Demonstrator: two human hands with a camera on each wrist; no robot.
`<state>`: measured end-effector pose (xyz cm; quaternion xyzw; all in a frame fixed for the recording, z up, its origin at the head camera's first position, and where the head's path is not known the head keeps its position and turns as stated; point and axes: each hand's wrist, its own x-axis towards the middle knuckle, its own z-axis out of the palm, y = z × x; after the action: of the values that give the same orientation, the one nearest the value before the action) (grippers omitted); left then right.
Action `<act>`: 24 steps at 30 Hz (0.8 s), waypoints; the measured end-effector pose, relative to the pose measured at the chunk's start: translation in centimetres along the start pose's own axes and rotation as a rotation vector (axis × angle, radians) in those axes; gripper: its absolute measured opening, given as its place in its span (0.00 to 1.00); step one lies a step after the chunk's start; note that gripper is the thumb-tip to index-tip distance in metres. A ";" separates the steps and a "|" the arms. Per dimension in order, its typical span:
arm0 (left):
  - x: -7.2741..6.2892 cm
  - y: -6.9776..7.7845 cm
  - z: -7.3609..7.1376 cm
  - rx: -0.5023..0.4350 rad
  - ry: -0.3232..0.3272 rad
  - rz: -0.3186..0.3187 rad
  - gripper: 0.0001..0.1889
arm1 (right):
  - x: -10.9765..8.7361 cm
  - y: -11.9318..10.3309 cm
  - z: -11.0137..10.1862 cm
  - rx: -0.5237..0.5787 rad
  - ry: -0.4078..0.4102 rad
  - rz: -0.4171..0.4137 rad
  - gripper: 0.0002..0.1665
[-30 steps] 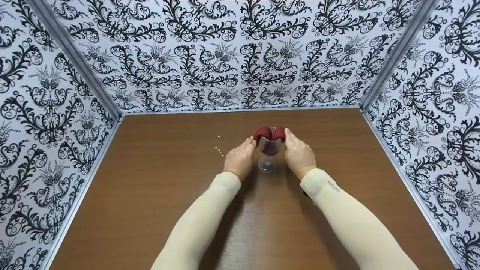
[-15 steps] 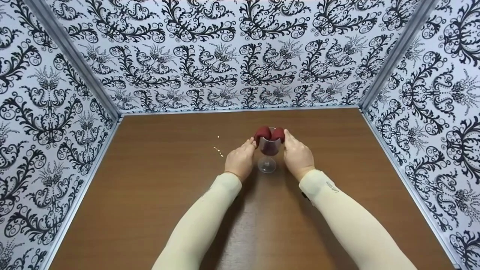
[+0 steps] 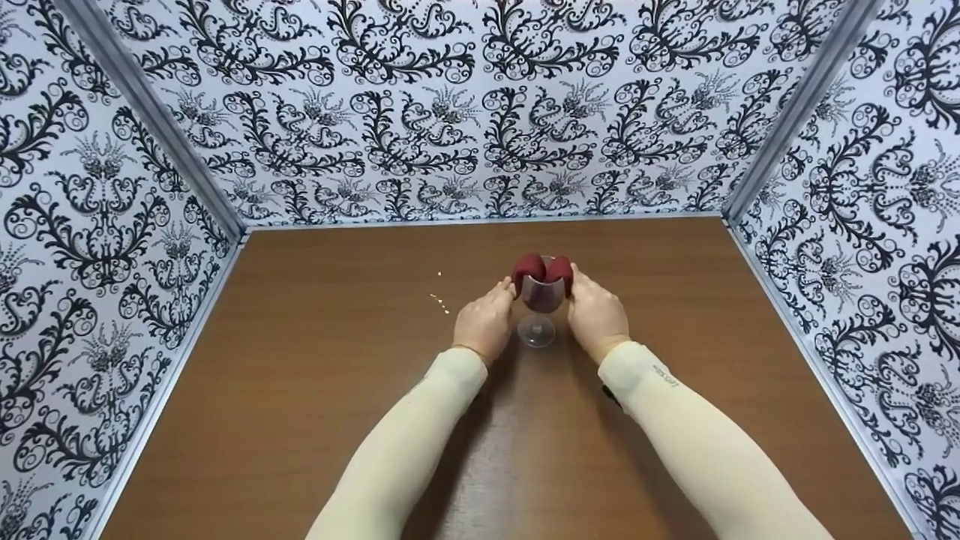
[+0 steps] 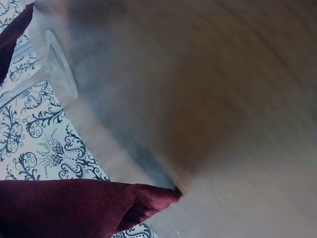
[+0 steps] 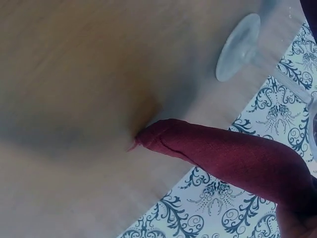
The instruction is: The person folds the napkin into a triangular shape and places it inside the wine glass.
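Observation:
A dark red cloth napkin (image 3: 529, 265) is tucked into a clear stemmed wine glass (image 3: 543, 296), which stands upright on the table. Two rounded folds rise over the rim, and the napkin's ends droop outside the bowl on both sides. My left hand (image 3: 484, 324) pinches the left fold at its outer side; my right hand (image 3: 598, 315) does the same on the right. In the left wrist view one napkin end (image 4: 89, 203) tapers to a point beside the glass foot (image 4: 60, 64). The right wrist view shows the other end (image 5: 223, 156) hanging down. Most fingers are hidden there.
The brown wooden table (image 3: 315, 390) is bounded by patterned black-and-white walls (image 3: 420, 120) at the back and sides, with grey corner strips (image 3: 795, 105). Several small bright specks (image 3: 440, 301) lie on the table left of the hands.
My right hand has come slightly lower and inward along the napkin, and my left hand has shifted very slightly. The napkin's side ends show a little more. The glass stays in place.

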<state>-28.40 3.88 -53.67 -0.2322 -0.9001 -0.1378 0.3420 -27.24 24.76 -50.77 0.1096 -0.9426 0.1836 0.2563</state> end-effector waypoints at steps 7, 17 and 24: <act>0.0 0.1 0.2 -0.001 -0.015 -0.029 0.11 | 0.0 -0.2 0.4 -0.010 -0.021 0.024 0.26; -0.2 0.4 0.3 -0.027 -0.020 -0.055 0.11 | -0.3 -0.4 0.4 0.021 -0.011 0.047 0.27; -0.2 0.5 0.5 -0.034 -0.014 -0.066 0.12 | -0.4 -0.5 0.4 0.034 -0.020 0.069 0.27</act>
<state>-28.28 4.45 -54.06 -0.2093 -0.9071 -0.1625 0.3271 -26.96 24.14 -51.15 0.0833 -0.9451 0.2074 0.2386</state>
